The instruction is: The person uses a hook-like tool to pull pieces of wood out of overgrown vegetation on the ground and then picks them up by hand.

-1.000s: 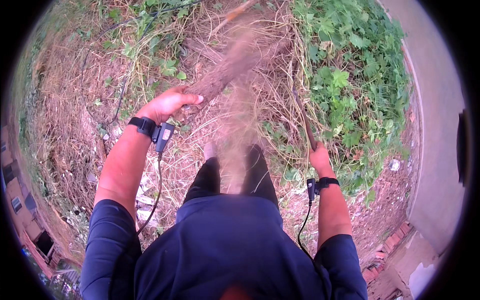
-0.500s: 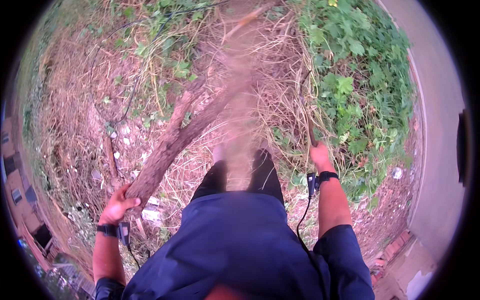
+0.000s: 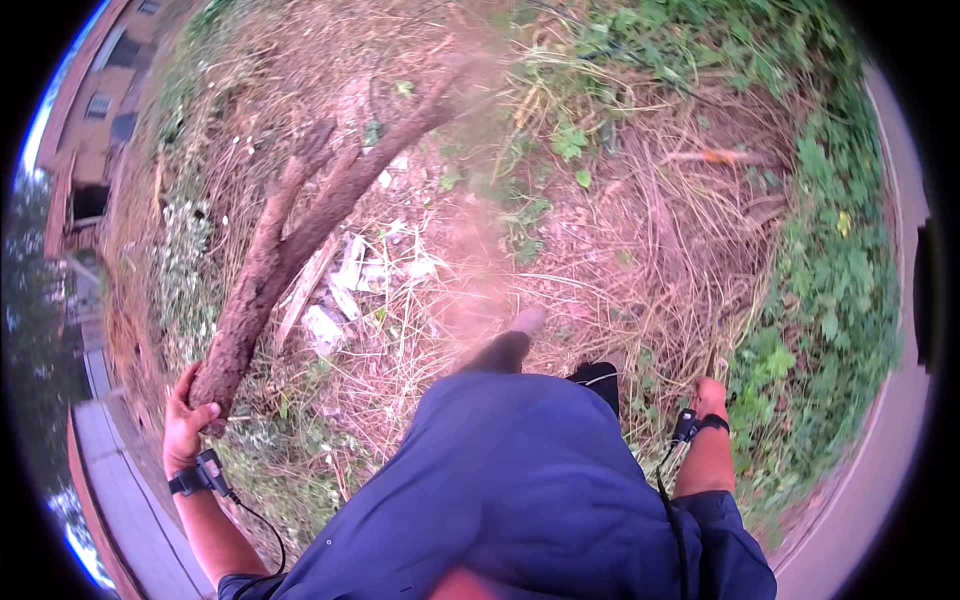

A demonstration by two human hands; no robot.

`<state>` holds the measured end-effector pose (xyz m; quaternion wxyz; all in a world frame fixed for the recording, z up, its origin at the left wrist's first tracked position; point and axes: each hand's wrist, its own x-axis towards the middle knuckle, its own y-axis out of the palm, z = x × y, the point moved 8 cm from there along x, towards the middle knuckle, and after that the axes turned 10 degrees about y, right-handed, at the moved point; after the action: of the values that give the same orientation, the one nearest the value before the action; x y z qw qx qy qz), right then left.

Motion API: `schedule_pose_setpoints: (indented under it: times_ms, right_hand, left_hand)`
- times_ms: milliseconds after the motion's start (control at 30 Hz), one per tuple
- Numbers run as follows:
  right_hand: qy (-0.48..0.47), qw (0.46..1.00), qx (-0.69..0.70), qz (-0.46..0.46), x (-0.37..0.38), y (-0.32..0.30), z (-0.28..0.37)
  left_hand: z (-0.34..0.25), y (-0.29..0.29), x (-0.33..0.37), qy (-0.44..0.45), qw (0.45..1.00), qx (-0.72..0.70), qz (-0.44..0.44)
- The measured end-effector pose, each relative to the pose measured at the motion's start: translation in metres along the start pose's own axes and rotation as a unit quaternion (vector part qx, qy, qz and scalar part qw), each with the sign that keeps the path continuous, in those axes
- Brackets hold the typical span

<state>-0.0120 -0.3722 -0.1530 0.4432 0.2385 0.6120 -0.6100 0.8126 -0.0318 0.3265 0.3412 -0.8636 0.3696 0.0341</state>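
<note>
A thick forked branch (image 3: pixel 265 265) with rough brown bark slants up and away from my left hand (image 3: pixel 188 420). That hand is closed around its near butt end, thumb on top, while the far end blurs in the middle of the view. On the right, my right hand (image 3: pixel 711 396) hangs low beside dry stalks and green leaves, its fingers curled. A thin stick lies in its grip, hard to pick out now against the straw-coloured stems.
Dry stems and pale scraps (image 3: pixel 325 325) litter the ground. Leafy green plants (image 3: pixel 850 290) grow along the right, beside a concrete strip (image 3: pixel 905 190). An orange-marked stick (image 3: pixel 722 157) lies ahead on the right. A building (image 3: pixel 110 100) stands far left.
My view has turned left, so the ground has shifted rightward. The forked branch has swung along with my left hand, still held. My right hand is now lower in the view.
</note>
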Motion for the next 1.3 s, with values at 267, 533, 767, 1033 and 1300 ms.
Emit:
schedule_pose_setpoints:
  times_ms: [267, 533, 767, 1033, 1300]
  right_hand:
    - [0.019, 0.999, -0.027, 0.043, -0.025, -0.014, 0.017]
    - [0.030, 0.998, 0.056, 0.026, -0.051, -0.034, 0.003]
    - [0.003, 0.998, 0.061, -0.003, -0.073, -0.098, -0.041]
    - [-0.054, 0.992, 0.118, 0.006, -0.004, -0.176, -0.111]
    - [-0.020, 0.983, 0.178, 0.045, 0.009, -0.270, -0.133]
  left_hand:
    - [0.065, -0.130, -0.062, -0.010, 0.973, 0.030, -0.230]
    - [0.148, -0.128, 0.058, -0.086, 0.792, 0.507, -0.329]
    - [0.150, 0.196, 0.194, 0.031, 0.980, 0.197, 0.015]
    - [0.032, 0.447, 0.178, 0.107, 0.949, 0.208, 0.213]
    - [-0.084, 0.578, 0.106, 0.153, 0.882, 0.343, 0.286]
